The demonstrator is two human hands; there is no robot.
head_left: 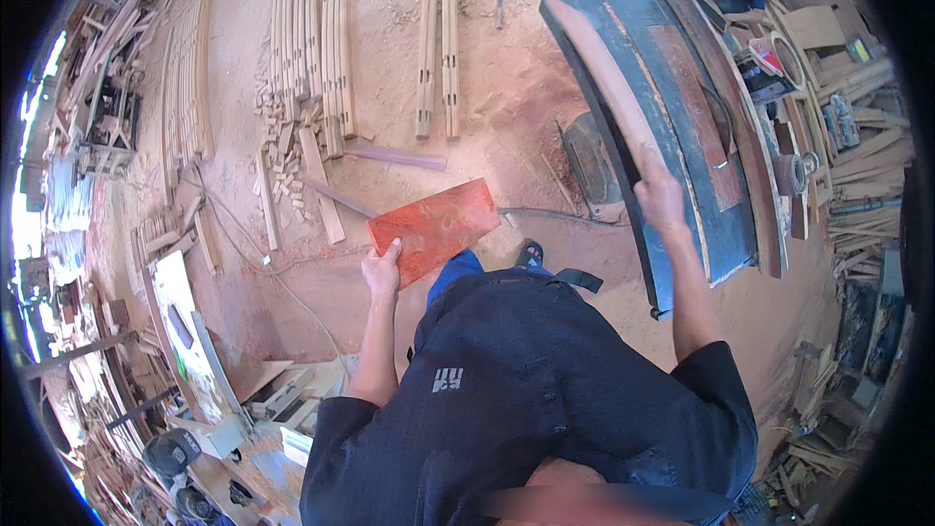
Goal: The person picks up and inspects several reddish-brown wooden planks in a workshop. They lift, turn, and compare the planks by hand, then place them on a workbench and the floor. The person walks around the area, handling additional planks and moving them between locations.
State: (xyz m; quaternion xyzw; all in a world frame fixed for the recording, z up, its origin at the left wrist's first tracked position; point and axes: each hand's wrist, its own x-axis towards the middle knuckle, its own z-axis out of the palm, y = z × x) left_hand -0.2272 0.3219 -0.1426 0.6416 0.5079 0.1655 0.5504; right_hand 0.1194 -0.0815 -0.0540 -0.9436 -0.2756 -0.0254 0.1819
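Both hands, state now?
Left hand: closed, holding the orange board.
Right hand: at the near end of a long wooden strip; grip can't be told.

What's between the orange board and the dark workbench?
The head view shows a dark cable, a thin wooden strip and a dark rounded object on the dusty floor between board and workbench.

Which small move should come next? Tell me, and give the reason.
Probably ease the pale wooden bar toward the body with the right hand: that hand is at the bar's near end, over the dark bench, while the left hand is occupied gripping the red board.
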